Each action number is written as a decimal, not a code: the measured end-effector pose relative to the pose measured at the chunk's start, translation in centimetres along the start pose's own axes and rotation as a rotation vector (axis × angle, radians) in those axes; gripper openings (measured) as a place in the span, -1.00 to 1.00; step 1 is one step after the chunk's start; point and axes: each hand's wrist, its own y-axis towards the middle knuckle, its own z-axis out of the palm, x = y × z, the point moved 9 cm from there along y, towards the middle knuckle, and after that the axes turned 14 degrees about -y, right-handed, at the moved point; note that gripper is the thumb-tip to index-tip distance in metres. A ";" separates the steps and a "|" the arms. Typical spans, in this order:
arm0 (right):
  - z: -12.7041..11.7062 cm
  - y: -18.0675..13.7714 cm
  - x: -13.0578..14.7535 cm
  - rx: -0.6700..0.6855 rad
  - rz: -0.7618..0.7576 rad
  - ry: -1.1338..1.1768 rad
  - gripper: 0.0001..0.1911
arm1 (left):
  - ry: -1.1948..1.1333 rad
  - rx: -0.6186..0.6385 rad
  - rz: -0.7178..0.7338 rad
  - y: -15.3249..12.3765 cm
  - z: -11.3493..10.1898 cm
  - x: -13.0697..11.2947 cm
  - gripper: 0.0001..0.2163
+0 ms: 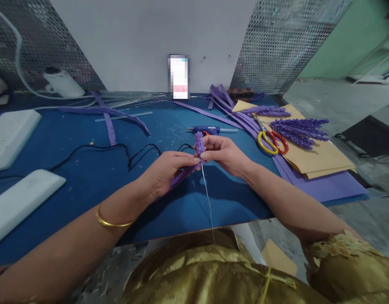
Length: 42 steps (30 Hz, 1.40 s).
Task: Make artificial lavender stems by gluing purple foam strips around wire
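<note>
Between my two hands, above the blue table, stands a small purple paper flower head (199, 142) on a thin white wire stem (207, 190) that hangs down toward my lap. My left hand (169, 171) pinches the base of the flower, and a fringed purple paper strip (181, 177) runs through its fingers. The fingers of my right hand (224, 153) close on the flower from the other side, thumb near the base. Just behind the hands lies a blue glue gun (207, 129) with a clear glue stick in its back.
Yellow-and-red scissors (273, 142) and finished purple flower sprigs (300, 128) lie on brown paper (324, 162) at right. Purple strips (227, 105) are behind. White blocks (23, 202) and a black cord (105, 146) occupy the left. A phone (179, 77) leans at the back.
</note>
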 end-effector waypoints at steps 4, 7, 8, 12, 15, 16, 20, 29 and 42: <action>-0.2 0.0 0.5 -0.001 -0.039 -0.029 -0.77 | 0.042 0.006 -0.059 -0.1 0.2 0.0 -0.85; -0.7 0.0 0.8 -0.016 -0.056 -0.066 -0.77 | 0.109 0.004 -0.082 -0.1 0.0 -0.2 -0.86; -0.8 0.0 1.0 -0.024 -0.065 -0.079 -0.76 | 0.128 0.004 -0.081 -0.1 -0.1 -0.2 -0.86; -1.2 -0.1 1.3 -0.039 -0.095 -0.128 -0.74 | 0.186 -0.003 -0.074 -0.2 -0.4 -0.1 -0.84; -1.1 -0.1 1.3 -0.041 -0.085 -0.162 -0.72 | 0.196 -0.011 -0.040 -0.2 -0.4 0.0 -0.85; -1.1 -0.2 1.3 -0.044 -0.081 -0.168 -0.72 | 0.192 -0.014 -0.028 -0.2 -0.3 0.0 -0.85; -0.9 -0.3 1.4 -0.049 -0.066 -0.172 -0.72 | 0.157 -0.058 -0.016 -0.2 -0.6 0.1 -0.84; -0.5 -0.4 2.0 -0.060 -0.072 -0.177 -0.69 | 0.084 -0.083 0.009 -0.1 -0.6 0.2 -0.81; -0.8 -0.4 0.9 -0.186 0.001 -0.273 -0.63 | 0.187 -0.066 0.153 -0.6 0.3 -1.0 -0.86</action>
